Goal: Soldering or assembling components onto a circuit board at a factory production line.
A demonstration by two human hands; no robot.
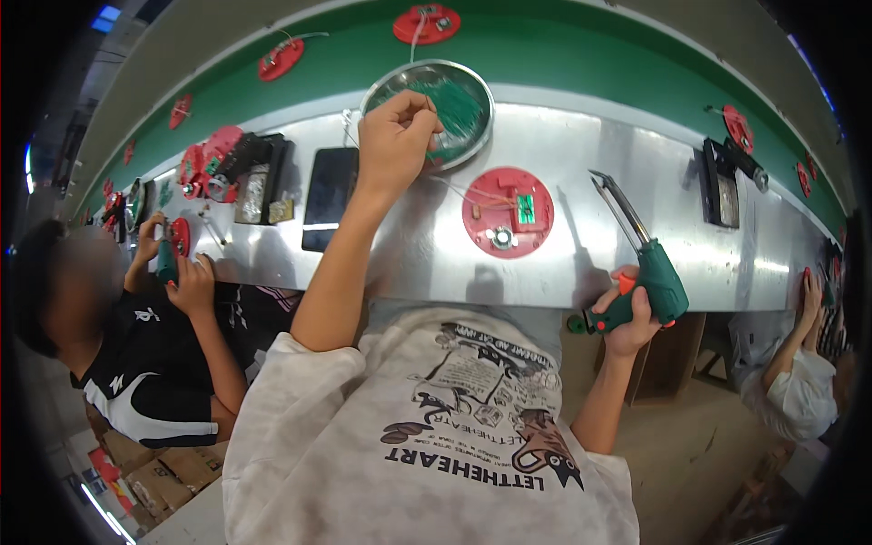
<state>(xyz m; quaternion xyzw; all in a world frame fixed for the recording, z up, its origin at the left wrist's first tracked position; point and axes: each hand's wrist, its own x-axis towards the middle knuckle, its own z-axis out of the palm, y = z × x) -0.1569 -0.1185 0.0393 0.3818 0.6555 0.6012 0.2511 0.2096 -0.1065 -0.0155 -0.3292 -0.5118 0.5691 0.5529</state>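
My left hand [397, 141] is closed in a pinch over a round metal bowl [488, 127]. Inside the bowl lies a heap of thin green strands [459, 102], likely wires. Whatever is between my fingertips is too small to make out. Wrapped in my right hand [631, 322] is a green soldering gun [663, 286] with an orange trigger. Its metal tip points up and leftward, apart from the work. Between my hands, a round red plate [486, 213] rests flat on the metal bench, carrying a small green circuit board [526, 210], a round silvery part and thin pale wires.
A black phone-like slab [329, 200] lies left of the bowl. Black trays [724, 200] stand at both sides. Red plates [427, 24] sit along the green belt [545, 54] beyond the metal bench [618, 145]. Co-workers sit at left and right.
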